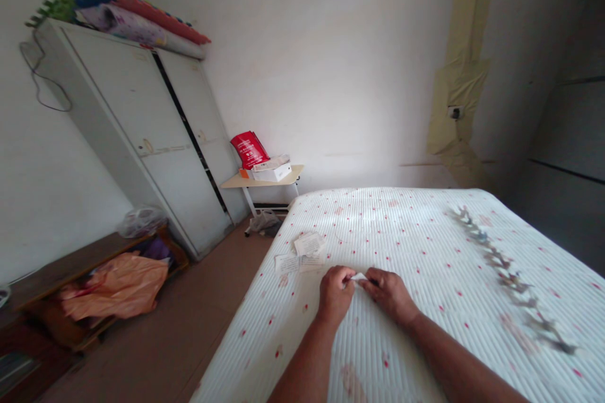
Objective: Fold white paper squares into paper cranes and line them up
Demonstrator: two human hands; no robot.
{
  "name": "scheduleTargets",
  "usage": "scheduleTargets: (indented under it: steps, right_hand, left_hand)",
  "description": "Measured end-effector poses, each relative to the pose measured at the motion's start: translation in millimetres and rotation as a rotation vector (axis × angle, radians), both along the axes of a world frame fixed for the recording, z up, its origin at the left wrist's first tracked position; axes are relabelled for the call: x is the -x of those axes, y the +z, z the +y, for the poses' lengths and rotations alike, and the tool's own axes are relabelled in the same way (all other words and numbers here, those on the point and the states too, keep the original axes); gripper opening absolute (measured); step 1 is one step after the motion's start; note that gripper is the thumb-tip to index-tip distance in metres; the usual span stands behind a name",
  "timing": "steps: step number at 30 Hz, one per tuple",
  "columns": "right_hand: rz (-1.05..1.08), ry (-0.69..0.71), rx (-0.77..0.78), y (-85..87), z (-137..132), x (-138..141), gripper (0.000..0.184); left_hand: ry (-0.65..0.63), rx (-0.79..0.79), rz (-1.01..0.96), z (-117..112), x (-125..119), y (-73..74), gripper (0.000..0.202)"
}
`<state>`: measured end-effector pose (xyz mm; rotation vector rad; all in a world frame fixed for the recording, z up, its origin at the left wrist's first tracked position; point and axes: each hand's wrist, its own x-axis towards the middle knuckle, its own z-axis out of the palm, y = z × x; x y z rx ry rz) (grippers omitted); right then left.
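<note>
While the left hand (336, 293) and right hand (391, 295) nearly meet over the bed (366, 352), both pinch a small white piece (359, 277), apparently paper, which bridges them crosswise on the bed, neither hand nearer. Printed slips (309, 244) lie toward the bed's left edge, closer to the left hand; small objects (507, 266) line its right side. Past the bed's far left corner, a white box (280, 172), contents hidden, sits on a small table (231, 183); left of the bed, an orange plastic bag (118, 283) spills from an open wooden cabinet (70, 262).

Colourful mats (142, 28) atop a grey cabinet (142, 119)
</note>
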<state>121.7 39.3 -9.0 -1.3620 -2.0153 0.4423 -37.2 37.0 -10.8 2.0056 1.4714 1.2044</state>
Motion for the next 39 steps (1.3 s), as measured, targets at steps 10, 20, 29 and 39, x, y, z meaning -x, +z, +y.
scheduleTargets:
  steps: [10,20,29,39]
  right_hand:
    - [0.156,0.013,0.105,-3.1,-0.4,-1.2,0.034]
    - [0.188,0.009,0.131,-1.2,-0.2,-0.3,0.035]
    - [0.19,-0.003,0.142,0.7,-0.9,-0.1,0.034]
    - [0.218,0.037,0.14,0.0,-1.3,-1.9,0.035]
  left_hand:
    - [-0.068,-0.176,-0.045,-0.9,2.1,3.5,0.032]
    - [-0.023,-0.217,-0.024,-1.7,2.1,5.1,0.022]
    - [-0.018,-0.221,-0.006,-2.1,0.6,6.9,0.015]
    - [0.005,-0.24,0.094,0.1,-1.7,0.7,0.019]
